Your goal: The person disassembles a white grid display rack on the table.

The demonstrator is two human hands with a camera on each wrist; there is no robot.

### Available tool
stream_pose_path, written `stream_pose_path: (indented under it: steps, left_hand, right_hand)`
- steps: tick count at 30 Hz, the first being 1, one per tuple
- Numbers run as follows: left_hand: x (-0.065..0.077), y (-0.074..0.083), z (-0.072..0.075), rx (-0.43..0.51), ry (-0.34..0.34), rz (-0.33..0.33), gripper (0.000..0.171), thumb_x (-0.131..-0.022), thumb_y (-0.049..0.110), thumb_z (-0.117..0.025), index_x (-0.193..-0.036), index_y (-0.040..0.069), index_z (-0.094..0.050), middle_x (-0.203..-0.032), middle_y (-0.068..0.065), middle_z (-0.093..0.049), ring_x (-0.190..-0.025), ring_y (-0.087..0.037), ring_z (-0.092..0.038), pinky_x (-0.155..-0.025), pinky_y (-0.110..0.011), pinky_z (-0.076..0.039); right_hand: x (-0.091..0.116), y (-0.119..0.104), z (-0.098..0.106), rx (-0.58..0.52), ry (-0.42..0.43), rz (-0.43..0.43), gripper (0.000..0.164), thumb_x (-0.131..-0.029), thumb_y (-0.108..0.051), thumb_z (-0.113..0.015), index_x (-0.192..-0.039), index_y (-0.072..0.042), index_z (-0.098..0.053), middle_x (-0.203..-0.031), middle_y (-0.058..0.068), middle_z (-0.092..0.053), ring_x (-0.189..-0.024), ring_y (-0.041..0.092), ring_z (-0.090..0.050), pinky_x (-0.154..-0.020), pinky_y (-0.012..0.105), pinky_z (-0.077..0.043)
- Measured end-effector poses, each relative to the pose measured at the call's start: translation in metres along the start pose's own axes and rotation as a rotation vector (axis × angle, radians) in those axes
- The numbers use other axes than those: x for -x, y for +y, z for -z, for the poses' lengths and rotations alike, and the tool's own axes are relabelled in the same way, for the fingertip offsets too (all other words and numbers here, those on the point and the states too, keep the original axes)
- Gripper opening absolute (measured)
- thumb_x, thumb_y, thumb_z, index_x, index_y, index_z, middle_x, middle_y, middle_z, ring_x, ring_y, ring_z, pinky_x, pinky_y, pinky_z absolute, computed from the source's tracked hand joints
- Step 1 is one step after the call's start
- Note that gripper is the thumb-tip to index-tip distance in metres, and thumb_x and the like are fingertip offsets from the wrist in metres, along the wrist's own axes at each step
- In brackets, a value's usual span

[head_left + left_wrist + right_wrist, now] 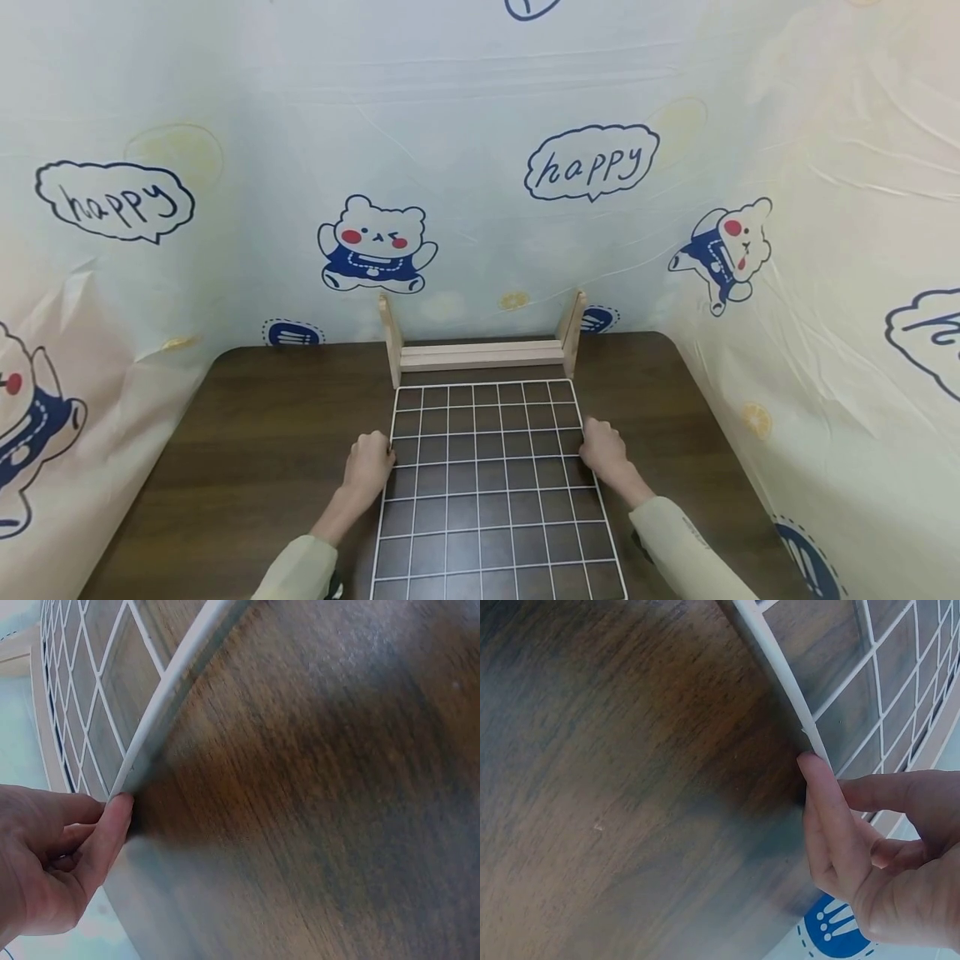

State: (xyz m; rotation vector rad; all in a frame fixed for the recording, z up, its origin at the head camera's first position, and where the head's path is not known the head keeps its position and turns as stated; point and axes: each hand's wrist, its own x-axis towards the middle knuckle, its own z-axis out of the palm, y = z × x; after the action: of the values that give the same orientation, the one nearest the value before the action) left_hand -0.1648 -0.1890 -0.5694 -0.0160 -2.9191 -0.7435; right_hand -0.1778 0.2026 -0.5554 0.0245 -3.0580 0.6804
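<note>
A white wire grid panel (476, 461) lies low over the dark wooden table, its far edge right at the feet of a pale wooden frame (480, 357). This frame has two upright side pieces joined by a crossbar. My left hand (369, 463) pinches the panel's left edge wire between thumb and fingers. Opposite it, my right hand (604, 451) pinches the right edge wire. In the left wrist view, the thumb and fingertips of the left hand (67, 855) meet at the rim wire (161, 697). The right wrist view shows the right hand (870, 855) gripping the other rim (784, 671).
The brown table (247, 467) extends to both sides of the panel and has rounded far corners. A pale printed cloth (465, 108) with bears and "happy" bubbles hangs behind the table and along both sides. The panel's near end runs out of the head view.
</note>
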Motion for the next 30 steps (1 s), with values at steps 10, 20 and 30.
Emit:
stream_pose_path:
  steps: [10,20,30]
  left_hand:
    - [0.0004,-0.0018,-0.0021,0.0,0.005,-0.005,0.036,-0.077,-0.001,-0.072,-0.049,0.012,-0.053,-0.059,-0.013,-0.061,-0.057,-0.033,-0.062,-0.043,-0.047,-0.047]
    - [0.0018,-0.0008,0.001,0.0,0.011,-0.006,0.035,-0.077,-0.001,-0.07,-0.049,0.013,-0.053,-0.057,-0.01,-0.059,-0.054,-0.029,-0.059,-0.043,-0.046,-0.046]
    - [0.0029,-0.0001,0.0012,0.013,0.005,-0.003,0.035,-0.078,-0.001,-0.07,-0.05,0.012,-0.055,-0.057,-0.008,-0.059,-0.053,-0.026,-0.057,-0.043,-0.045,-0.046]
  right_hand:
    - [0.0003,0.0001,-0.0012,0.015,0.016,0.003,0.012,-0.07,0.011,-0.056,-0.076,0.0,-0.054,-0.078,0.03,-0.064,-0.067,0.046,-0.064,-0.045,0.054,-0.049]
    - [-0.0014,0.0006,-0.0033,0.022,0.008,-0.014,0.011,-0.072,0.01,-0.055,-0.077,0.0,-0.054,-0.081,0.03,-0.064,-0.069,0.047,-0.064,-0.047,0.055,-0.05]
    - [-0.0006,0.0032,-0.006,0.045,0.016,-0.011,0.009,-0.075,0.008,-0.055,-0.075,0.0,-0.053,-0.079,0.03,-0.064,-0.069,0.047,-0.064,-0.046,0.055,-0.05]
